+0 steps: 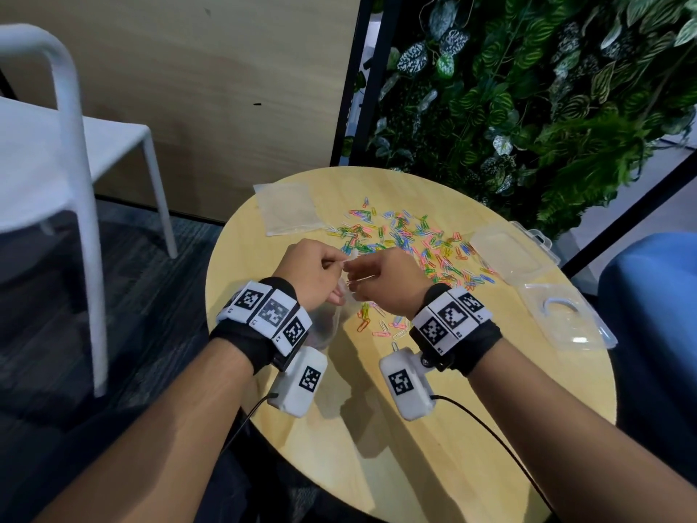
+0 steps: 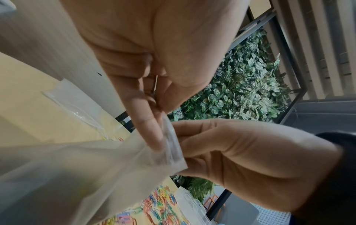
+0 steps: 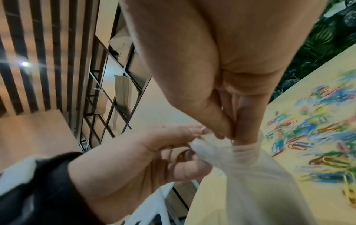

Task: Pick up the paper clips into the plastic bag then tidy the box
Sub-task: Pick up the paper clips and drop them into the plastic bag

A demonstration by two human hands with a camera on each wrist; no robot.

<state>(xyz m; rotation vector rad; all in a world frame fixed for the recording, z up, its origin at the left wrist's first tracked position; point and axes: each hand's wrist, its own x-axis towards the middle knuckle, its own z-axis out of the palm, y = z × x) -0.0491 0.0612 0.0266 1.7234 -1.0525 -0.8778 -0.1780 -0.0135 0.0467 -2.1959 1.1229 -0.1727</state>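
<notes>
A heap of coloured paper clips (image 1: 407, 239) lies spread across the middle of the round wooden table (image 1: 433, 428). Both hands hold one clear plastic bag (image 1: 332, 318) up above the near part of the table. My left hand (image 1: 337, 262) pinches the bag's top edge (image 2: 169, 141) between thumb and fingers. My right hand (image 1: 352, 275) pinches the same edge (image 3: 244, 149) from the other side, and the bag (image 3: 260, 182) hangs down between the wrists. A few loose clips (image 1: 381, 326) lie under the hands. The clear plastic box (image 1: 509, 254) sits open at the table's right.
A second flat plastic bag (image 1: 286, 213) lies at the table's far left. A clear lid or tray (image 1: 565, 315) lies beside the box near the right edge. A white chair (image 1: 75, 152) stands left, a plant wall (image 1: 528, 88) behind, a blue seat (image 1: 656, 315) right.
</notes>
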